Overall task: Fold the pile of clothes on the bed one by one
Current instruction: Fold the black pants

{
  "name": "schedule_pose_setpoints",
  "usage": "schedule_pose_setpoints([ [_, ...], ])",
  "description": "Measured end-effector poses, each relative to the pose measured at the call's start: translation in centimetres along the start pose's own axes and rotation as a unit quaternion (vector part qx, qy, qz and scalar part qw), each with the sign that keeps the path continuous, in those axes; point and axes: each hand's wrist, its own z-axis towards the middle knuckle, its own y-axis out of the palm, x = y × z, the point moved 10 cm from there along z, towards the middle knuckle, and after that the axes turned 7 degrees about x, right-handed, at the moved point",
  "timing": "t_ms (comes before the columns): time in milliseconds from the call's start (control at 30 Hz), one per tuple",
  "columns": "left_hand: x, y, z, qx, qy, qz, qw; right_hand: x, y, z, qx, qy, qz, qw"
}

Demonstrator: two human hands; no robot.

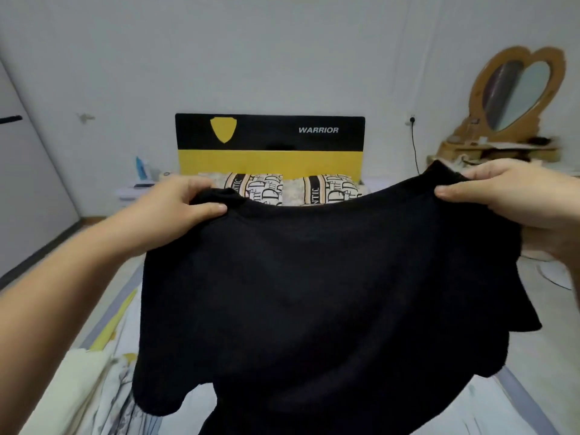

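A black shirt [329, 293] hangs spread out in the air above the bed [103, 324], hiding most of the bedding behind it. My left hand [185, 202] pinches its upper left corner between thumb and fingers. At the upper right corner my right hand [508, 196] grips the cloth the same way. The top edge sags between the two hands and the short sleeves droop at each side. A pale cream garment [72, 397] lies at the bed's lower left edge.
Two patterned pillows [257, 188] lean against a black and yellow headboard [270, 142]. A white nightstand [138, 189] with bottles stands to the left. A wooden dressing table with a heart-shaped mirror [514, 95] is at the right. A cable hangs from a wall socket [412, 119].
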Motion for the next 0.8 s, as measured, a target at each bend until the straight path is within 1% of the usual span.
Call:
schedule_pose_setpoints([
  [100, -6.4, 6.7, 0.1, -0.063, -0.053, 0.122, 0.989, 6.7, 4.4, 3.5, -0.025, 0.058, -0.063, 0.996],
  [167, -10.6, 11.5, -1.2, -0.123, -0.095, 0.17, 0.973, 12.2, 7.6, 5.5, -0.042, 0.084, -0.113, 0.989],
  [200, -12.5, 13.6, -2.0, -0.151, -0.103, 0.186, 0.965, 15.1, 9.1, 6.3, -0.049, 0.099, -0.128, 0.986],
  [267, -15.6, 17.5, -3.1, -0.194, -0.089, 0.225, 0.951, 20.5, 11.5, 7.5, -0.046, 0.132, -0.136, 0.981],
  [333, -18.3, 20.5, -3.7, -0.212, -0.057, 0.257, 0.941, 24.9, 13.2, 8.4, -0.028, 0.154, -0.132, 0.979],
  [433, -22.1, 23.6, -3.7, -0.223, -0.056, 0.239, 0.943, 29.2, 14.9, 9.6, -0.004, 0.164, -0.129, 0.978],
  [533, -24.8, 25.6, -2.9, -0.213, -0.073, 0.186, 0.956, 31.9, 16.1, 11.1, 0.002, 0.151, -0.149, 0.977],
  [633, -26.8, 27.3, -1.2, -0.181, -0.092, 0.125, 0.971, 34.0, 16.8, 13.3, 0.008, 0.139, -0.15, 0.979],
  [700, -28.2, 27.8, 0.1, -0.126, -0.145, 0.041, 0.981, 35.0, 17.2, 15.1, 0.021, 0.124, -0.159, 0.979],
  [767, -30.2, 28.1, 1.7, -0.051, -0.201, -0.033, 0.978, 35.6, 17.7, 17.2, 0.035, 0.106, -0.173, 0.978],
  [800, -31.1, 28.2, 2.5, -0.015, -0.215, -0.049, 0.975, 35.9, 18.1, 18.3, 0.042, 0.095, -0.183, 0.978],
])
